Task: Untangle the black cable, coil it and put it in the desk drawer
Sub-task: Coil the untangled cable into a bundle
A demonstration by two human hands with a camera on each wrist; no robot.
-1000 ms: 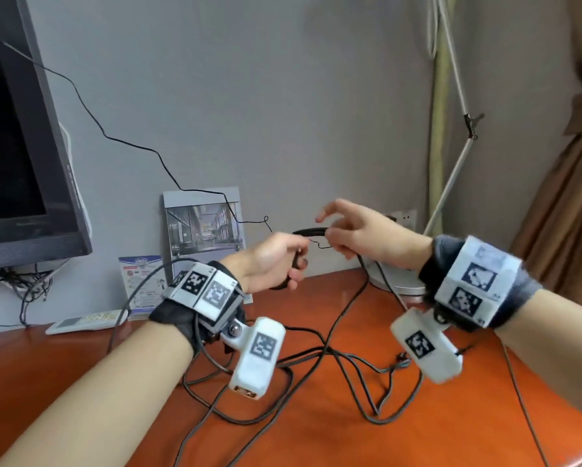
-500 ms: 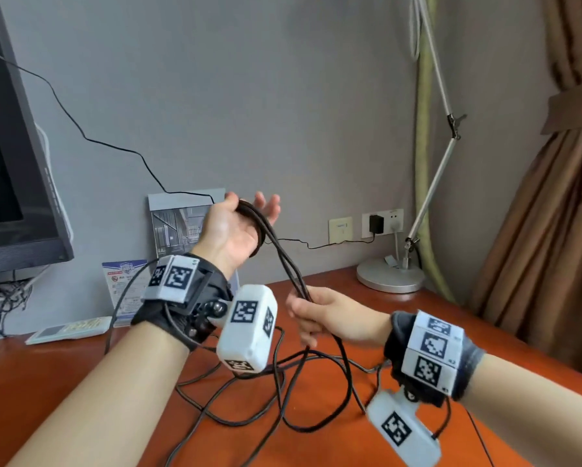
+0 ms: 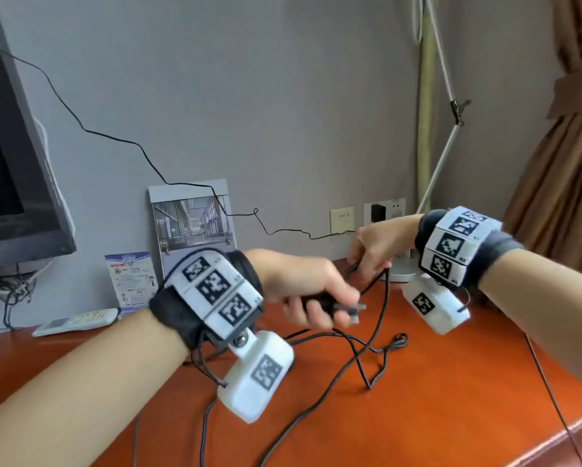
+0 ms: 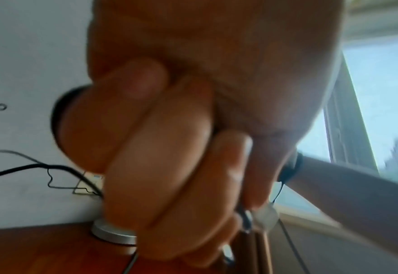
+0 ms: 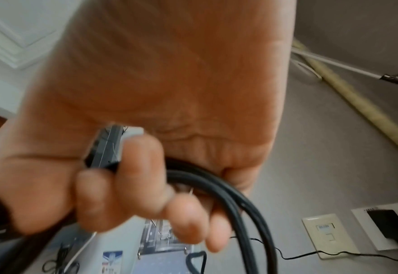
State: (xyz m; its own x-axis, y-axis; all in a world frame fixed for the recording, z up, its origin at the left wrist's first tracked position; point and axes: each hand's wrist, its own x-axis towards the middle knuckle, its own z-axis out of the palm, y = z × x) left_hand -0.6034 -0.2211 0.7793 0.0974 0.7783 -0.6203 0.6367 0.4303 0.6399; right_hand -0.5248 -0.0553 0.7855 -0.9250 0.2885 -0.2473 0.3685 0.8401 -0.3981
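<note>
Up above the desk [image 3: 417,382], the left hand [image 3: 303,291] grips the bunched black cable [image 3: 382,318]; the right hand [image 3: 373,247] seems to pinch a strand, while loose loops lie below.

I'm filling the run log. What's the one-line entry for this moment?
left hand: grips black cable | right hand: grips cable | rest: tangled on desk | drawer: unseen

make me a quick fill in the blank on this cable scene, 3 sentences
The left hand grips the black ____. The loose cable lies tangled on the ____ desk. The lamp base stands on the ____.

Missing words: cable; orange; desk
</note>
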